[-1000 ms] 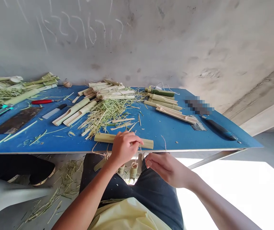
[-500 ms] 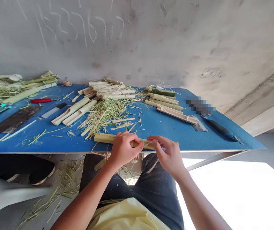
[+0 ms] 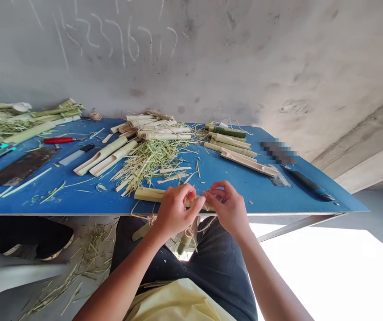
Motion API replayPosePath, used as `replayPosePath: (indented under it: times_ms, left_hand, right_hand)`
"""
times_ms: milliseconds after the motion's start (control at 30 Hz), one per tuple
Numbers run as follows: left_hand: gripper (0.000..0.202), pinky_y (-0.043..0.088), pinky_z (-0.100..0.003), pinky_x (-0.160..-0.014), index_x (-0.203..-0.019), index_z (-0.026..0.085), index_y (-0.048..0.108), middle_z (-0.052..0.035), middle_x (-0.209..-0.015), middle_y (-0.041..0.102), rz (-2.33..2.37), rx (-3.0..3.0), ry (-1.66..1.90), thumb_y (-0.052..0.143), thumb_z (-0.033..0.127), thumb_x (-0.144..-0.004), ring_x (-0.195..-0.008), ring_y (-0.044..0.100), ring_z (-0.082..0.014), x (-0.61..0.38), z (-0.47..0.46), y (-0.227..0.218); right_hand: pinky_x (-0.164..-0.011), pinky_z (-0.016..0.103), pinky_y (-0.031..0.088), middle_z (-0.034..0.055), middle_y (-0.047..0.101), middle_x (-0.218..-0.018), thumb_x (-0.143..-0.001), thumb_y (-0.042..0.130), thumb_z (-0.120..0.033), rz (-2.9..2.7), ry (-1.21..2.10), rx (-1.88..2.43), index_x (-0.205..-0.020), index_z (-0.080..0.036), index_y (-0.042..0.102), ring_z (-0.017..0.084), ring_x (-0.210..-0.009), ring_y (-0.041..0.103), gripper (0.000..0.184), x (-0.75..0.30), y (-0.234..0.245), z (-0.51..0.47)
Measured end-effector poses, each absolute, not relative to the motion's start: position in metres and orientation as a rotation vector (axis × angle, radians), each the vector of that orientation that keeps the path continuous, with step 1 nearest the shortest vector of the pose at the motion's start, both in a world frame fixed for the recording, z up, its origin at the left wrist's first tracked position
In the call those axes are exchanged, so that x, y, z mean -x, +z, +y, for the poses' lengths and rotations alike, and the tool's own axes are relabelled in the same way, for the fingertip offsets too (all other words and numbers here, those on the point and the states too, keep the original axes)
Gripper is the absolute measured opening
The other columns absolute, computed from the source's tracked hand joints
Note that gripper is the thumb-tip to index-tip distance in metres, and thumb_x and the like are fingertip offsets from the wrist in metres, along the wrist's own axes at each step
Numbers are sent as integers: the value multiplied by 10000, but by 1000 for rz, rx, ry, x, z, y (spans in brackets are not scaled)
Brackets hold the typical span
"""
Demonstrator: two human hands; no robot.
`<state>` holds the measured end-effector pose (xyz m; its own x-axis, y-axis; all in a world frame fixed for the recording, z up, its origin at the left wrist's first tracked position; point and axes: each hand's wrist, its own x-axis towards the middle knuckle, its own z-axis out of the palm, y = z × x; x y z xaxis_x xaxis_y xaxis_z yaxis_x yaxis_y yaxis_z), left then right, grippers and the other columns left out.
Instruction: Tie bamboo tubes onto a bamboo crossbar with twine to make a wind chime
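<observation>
A length of bamboo (image 3: pixel 147 194) lies along the front edge of the table, and both my hands are over it. My left hand (image 3: pixel 177 208) is closed, thumb and forefinger pinching thin twine at the bamboo. Just beside it, my right hand (image 3: pixel 230 207) pinches the twine too, its fingertips almost meeting the left thumb. The twine between the fingers is fine and partly hidden. Below the table edge hang more twine (image 3: pixel 207 224), a short bamboo tube (image 3: pixel 184 243) between my knees and another bamboo piece (image 3: pixel 140 232) on the left.
Bamboo shavings (image 3: pixel 153 158) and split bamboo pieces (image 3: pixel 107 154) lie mid-table. A knife (image 3: pixel 76 154), a red-handled tool (image 3: pixel 59 140) and a dark cleaver blade (image 3: pixel 20 167) lie left. Bamboo pieces (image 3: pixel 249 162) and a black-handled cleaver (image 3: pixel 308 183) lie right. Another person's leg (image 3: pixel 24 236) shows lower left.
My right hand has moved left, closer to my left hand, and its fingers have drawn together. The short bamboo tube hanging below now shows more fully. The view has shifted slightly.
</observation>
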<state>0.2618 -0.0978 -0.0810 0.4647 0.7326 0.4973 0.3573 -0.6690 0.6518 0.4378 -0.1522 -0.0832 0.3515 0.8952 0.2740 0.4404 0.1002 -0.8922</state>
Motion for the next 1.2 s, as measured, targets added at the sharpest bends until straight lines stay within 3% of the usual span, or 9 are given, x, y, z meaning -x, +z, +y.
replayPosePath:
  times_ms: [100,267,400,600,933,1100,1200]
  left_hand:
    - [352,366,-357,-768,-714,203,535,11,-787,601,911,-2331,1079,713,412,-934,-740,586,-169,-265,-99,-82]
    - [110,354,-375,-826,-820,204,680,-10,-918,689,881,-2335,1051,668,181,-927,-865,669,-190,-265,-97,-86]
    - [102,363,-359,-799,-895,204,689,-3,-896,706,832,-2313,1053,634,156,-966,-790,649,-175,-262,-95,-86]
    - [75,396,-342,-796,-958,201,670,0,-882,703,856,-2284,1101,640,133,-962,-755,618,-174,-261,-93,-87]
    - [148,450,-321,-776,-1026,194,627,-10,-942,670,873,-2244,1245,621,66,-953,-708,573,-153,-262,-90,-93]
    - [299,475,-302,-788,-837,206,722,-37,-943,654,798,-2297,1273,560,-23,-939,-892,673,-184,-264,-88,-95]
    - [294,509,-295,-777,-875,215,780,-48,-970,684,814,-2264,1283,597,-4,-946,-909,705,-187,-264,-87,-97]
  right_hand:
    - [-502,252,447,32,777,-786,-818,806,-581,-1153,610,1439,-922,-227,634,134,-524,562,407,-437,-87,-155]
    - [-504,254,420,39,781,-837,-895,732,-511,-1290,601,1463,-945,-223,779,134,-564,559,295,-441,-88,-156]
    - [-585,268,437,32,804,-871,-973,598,-377,-1529,485,1531,-1022,-237,818,144,-625,600,266,-441,-82,-156]
    - [-574,263,431,25,832,-1086,-951,652,-354,-1608,562,1526,-1300,-241,656,116,-577,558,367,-436,-78,-160]
    - [-592,282,407,15,779,-1052,-1004,576,-356,-1609,677,1461,-1334,-257,589,119,-595,525,344,-442,-81,-156]
    - [-683,290,449,16,733,-1050,-1011,521,-330,-1591,869,1368,-1356,-262,541,153,-765,604,352,-450,-80,-154]
    - [-657,287,431,2,719,-1040,-1003,567,-373,-1578,894,1366,-1332,-264,538,141,-712,547,348,-449,-79,-154]
